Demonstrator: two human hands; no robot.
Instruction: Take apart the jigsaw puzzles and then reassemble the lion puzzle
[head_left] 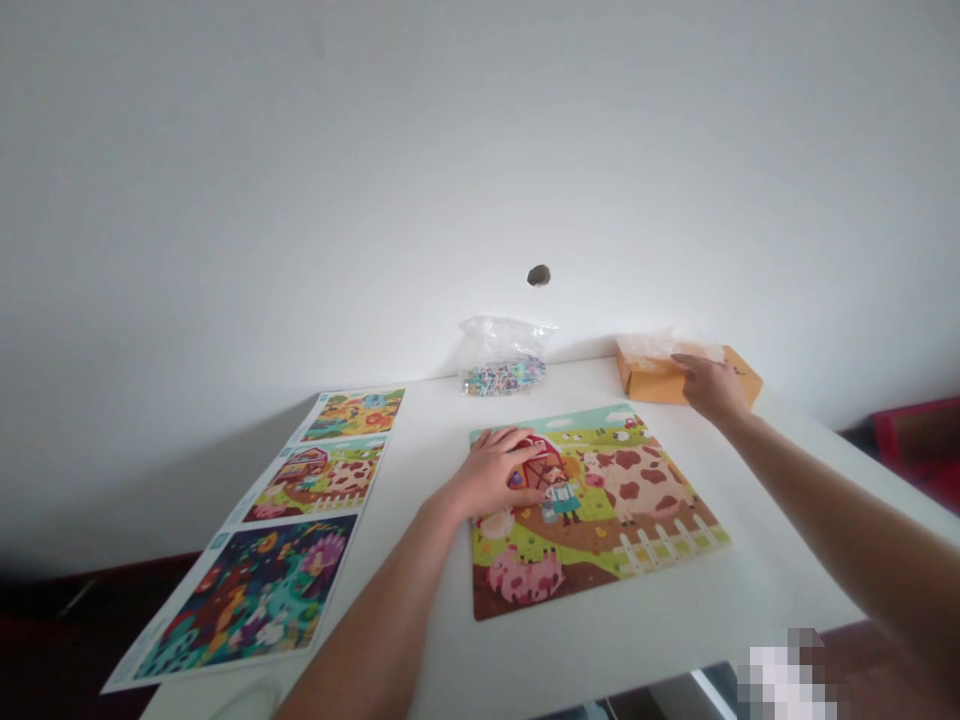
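At the far left I see a printed sheet (300, 480) jutting past the edge of the worktop (600, 630); a brush from the left forearm could probably drag it off. The left hand (499, 475) lies flat, its fingers spread and gripping nothing, on the upper left of the farm puzzle (652, 490), which sits mid-worktop. Pressing sideways there might skew the puzzle or part its seams. Behind, a clear bag (504, 375) leans near the wall. The right hand (712, 388) points its index finger at the orange box (652, 385); whether it grips anything I cannot tell. A hard push could shift that box.

The sheet looks thin and glossy, the puzzle flat with rounded corners, the bag crinkled around colourful bits, the box oblong, topped with wispy, see-through stuff.
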